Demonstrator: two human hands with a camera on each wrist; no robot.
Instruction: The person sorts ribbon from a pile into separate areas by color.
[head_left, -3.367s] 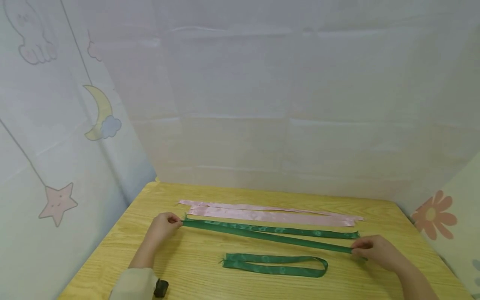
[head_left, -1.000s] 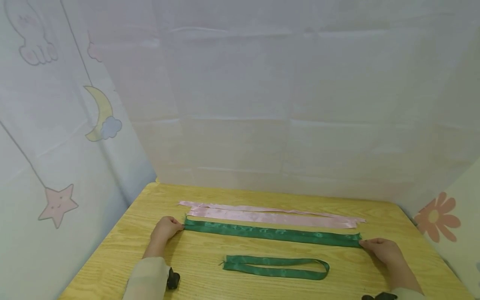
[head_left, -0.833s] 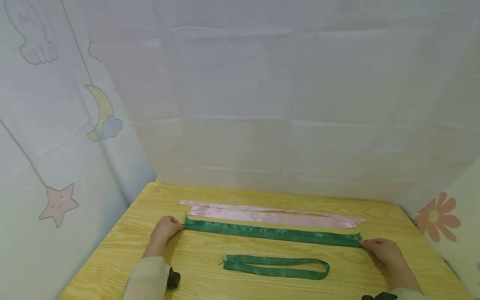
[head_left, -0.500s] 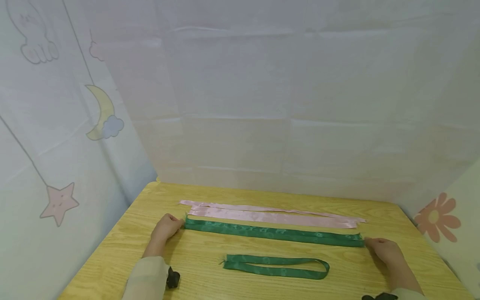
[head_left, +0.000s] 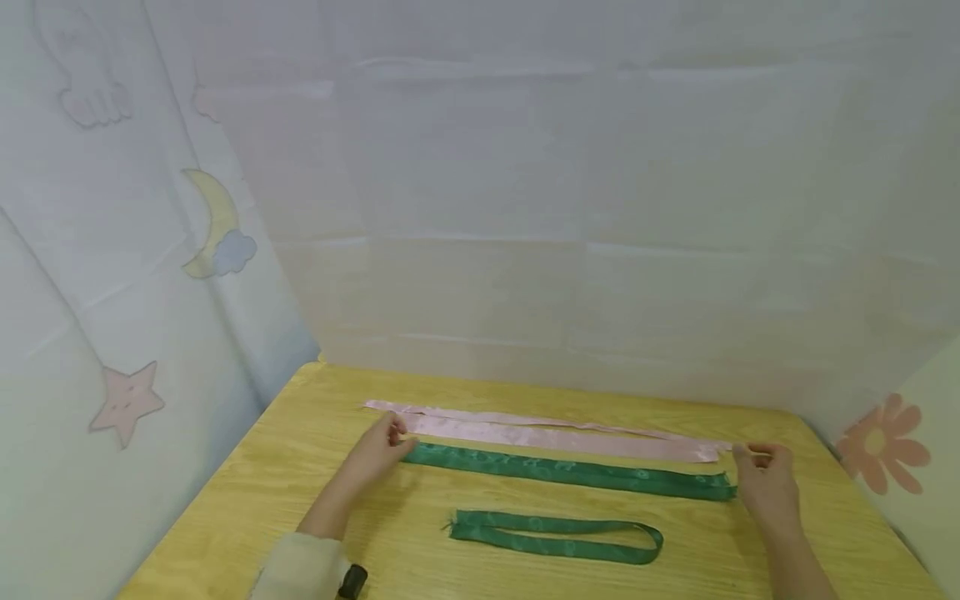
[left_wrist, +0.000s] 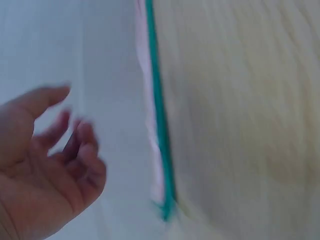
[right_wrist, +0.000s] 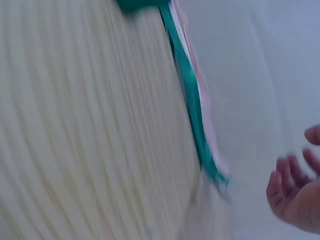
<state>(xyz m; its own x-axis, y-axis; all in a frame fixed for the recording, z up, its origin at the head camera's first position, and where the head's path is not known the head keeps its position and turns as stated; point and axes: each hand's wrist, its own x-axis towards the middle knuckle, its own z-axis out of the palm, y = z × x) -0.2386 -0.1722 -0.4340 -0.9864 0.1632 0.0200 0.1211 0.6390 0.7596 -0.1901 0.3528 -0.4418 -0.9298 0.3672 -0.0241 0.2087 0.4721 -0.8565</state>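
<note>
Two green ribbons (head_left: 570, 473) lie side by side across the table, touching so closely that they look like one band. My left hand (head_left: 375, 454) hovers over their left end, hiding it. In the left wrist view the left hand (left_wrist: 50, 170) has thumb and loosely bent fingers apart, with nothing between them. Close to the ribbons' right end is my right hand (head_left: 768, 487), raised off the table. Its fingers (right_wrist: 285, 177) are loosely bent and hold nothing in the right wrist view. Pink ribbons (head_left: 555, 437) stretch just behind the green ones.
A third green ribbon (head_left: 555, 547), folded into a loop, lies nearer the front of the wooden table (head_left: 397, 558). Pale printed sheets (head_left: 465, 167) hang behind the table and along both sides. A dark wrist device (head_left: 352, 581) sits by the left sleeve.
Earlier both hands pinched the ends of the front green ribbon and set it against the other one. Now they have let go; the left hand has moved right and up, the right hand has lifted.
</note>
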